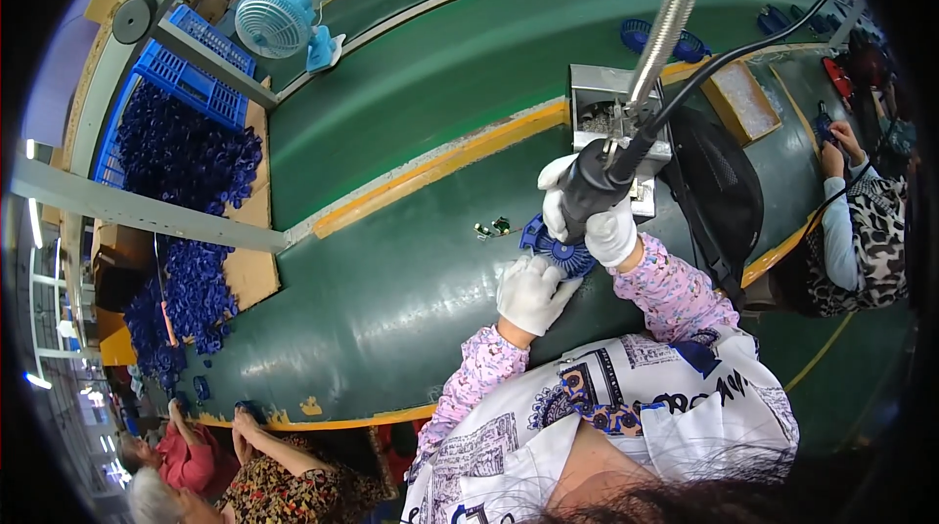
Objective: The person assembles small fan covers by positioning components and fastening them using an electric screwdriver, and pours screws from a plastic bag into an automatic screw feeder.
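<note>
My left hand (pixel 533 293), in a white glove, presses down on a round blue plastic fan part (pixel 556 246) lying on the green work surface (pixel 391 299). My right hand (pixel 599 218), also gloved, grips a black powered screwdriver (pixel 592 190) held upright over that part. A cable and a flexible metal hose (pixel 671 21) run up from the tool. The tool tip is hidden behind my hands.
A small metal tray of screws (pixel 599 113) sits just behind the tool. Two small parts (pixel 492 228) lie left of the fan part. Heaps of blue parts (pixel 186 157) and blue crates (pixel 191 84) are far left. Another person (pixel 861 221) works at right; others (pixel 245 465) sit lower left.
</note>
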A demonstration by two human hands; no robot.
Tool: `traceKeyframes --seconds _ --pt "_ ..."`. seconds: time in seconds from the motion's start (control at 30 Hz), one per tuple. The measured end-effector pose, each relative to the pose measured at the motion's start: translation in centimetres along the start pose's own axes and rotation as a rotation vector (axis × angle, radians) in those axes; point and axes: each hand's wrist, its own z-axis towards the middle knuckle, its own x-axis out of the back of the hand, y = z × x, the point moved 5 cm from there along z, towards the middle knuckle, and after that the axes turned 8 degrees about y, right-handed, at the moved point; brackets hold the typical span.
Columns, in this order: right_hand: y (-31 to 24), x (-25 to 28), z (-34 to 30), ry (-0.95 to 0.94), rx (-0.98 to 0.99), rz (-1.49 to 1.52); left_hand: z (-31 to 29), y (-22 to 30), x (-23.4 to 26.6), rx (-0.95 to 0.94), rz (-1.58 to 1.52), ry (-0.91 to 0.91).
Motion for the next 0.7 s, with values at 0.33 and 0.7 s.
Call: traceKeyframes --seconds 0.33,0.7 --pt "-10.9 2.3 2.7 0.356 0.829 -0.426 0.3 0.3 0.6 0.014 0.004 0.047" --pt "-7.7 2.9 0.0 0.18 0.363 -0.063 0.0 -0.2 0.3 -0.033 -0.009 0.078"
